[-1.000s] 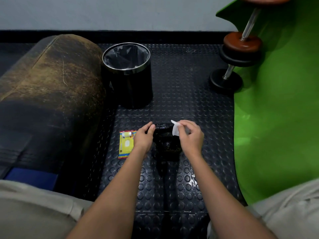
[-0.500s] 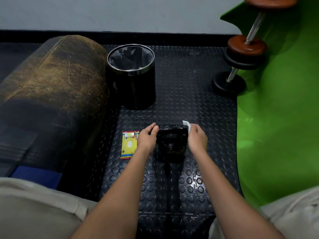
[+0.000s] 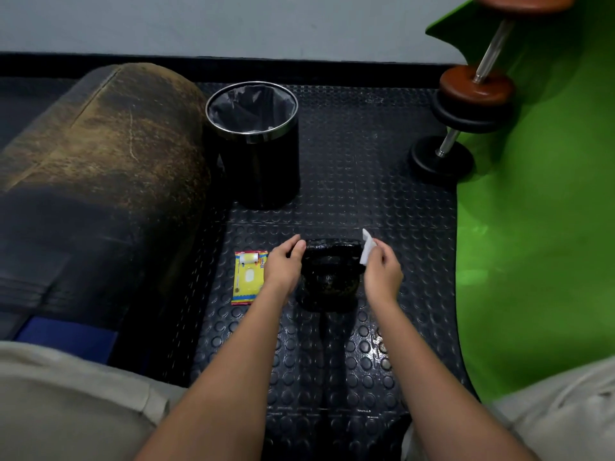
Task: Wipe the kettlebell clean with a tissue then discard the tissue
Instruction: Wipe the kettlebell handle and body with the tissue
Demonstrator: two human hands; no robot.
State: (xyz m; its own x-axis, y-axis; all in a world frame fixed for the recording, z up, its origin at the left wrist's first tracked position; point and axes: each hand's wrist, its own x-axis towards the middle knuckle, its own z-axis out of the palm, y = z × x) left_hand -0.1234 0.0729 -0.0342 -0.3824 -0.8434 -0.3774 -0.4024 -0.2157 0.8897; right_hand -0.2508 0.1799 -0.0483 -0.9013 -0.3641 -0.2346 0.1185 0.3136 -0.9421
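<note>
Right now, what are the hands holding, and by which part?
The right hand pinches a white tissue by its lower edge. The left hand grips the kettlebell at its upper left side.

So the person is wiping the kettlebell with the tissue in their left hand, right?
Not quite. The head view shows the tissue pinched in the right hand, at the kettlebell's side. The left hand just steadies the kettlebell.
</note>
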